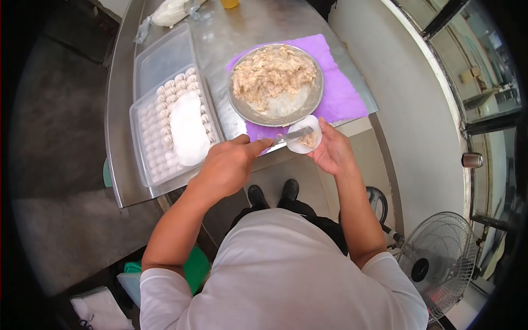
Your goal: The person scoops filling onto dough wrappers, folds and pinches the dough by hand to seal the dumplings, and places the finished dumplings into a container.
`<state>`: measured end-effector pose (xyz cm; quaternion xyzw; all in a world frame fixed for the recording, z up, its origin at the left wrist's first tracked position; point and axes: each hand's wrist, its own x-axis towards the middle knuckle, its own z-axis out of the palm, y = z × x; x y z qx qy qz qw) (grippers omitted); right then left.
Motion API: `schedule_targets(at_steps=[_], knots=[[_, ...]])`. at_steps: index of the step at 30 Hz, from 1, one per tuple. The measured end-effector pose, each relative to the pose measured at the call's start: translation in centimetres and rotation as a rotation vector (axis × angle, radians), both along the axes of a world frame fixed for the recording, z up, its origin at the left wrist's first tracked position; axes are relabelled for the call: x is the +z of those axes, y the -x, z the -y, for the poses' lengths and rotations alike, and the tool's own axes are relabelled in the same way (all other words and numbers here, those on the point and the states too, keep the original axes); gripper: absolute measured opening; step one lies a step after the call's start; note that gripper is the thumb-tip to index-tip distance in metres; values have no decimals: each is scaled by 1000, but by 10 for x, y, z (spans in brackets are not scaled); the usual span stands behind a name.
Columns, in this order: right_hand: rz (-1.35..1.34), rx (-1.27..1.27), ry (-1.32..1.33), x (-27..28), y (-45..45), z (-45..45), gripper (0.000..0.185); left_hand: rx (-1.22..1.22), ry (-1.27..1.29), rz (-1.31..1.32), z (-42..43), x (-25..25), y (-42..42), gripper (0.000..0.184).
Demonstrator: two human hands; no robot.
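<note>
A flat metal spatula (pixel 291 136) is gripped in my left hand (pixel 230 166), fingers wrapped round its near end. Its blade lies over a round white dumpling wrapper (pixel 296 147), pressing on a small lump of pale filling (pixel 309 139). My right hand (pixel 334 148) holds that wrapper by its right side, in front of the table edge. Just beyond both hands, a wide metal bowl (pixel 275 120) contains a large heap of minced filling (pixel 272 74). To the left, a clear plastic tray (pixel 144 175) holds rows of formed dumplings (pixel 163 113), partly covered by white wrappers (pixel 187 129).
Under the bowl, a purple cloth (pixel 341 91) covers part of the steel table (pixel 217 30). A clear lid (pixel 165 58) and a plastic bag of white material (pixel 169 13) lie farther back. A standing fan (pixel 437 264) is at lower right, beside the wall (pixel 379 66).
</note>
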<state>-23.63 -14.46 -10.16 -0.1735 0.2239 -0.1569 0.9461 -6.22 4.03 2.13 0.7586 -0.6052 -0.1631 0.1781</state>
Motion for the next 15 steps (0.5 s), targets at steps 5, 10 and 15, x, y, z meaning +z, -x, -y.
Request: schedule_targets(at_steps=[5, 10, 15], knots=[[-66, -113, -32, -2, 2, 4, 46, 17, -67, -40, 16, -8, -24, 46], [-133, -121, -14, -1, 6, 7, 42, 146, -17, 132, 59, -53, -51, 44], [-146, -137, -17, -12, 16, 8, 41, 133, -171, 100, 63, -47, -52, 40]])
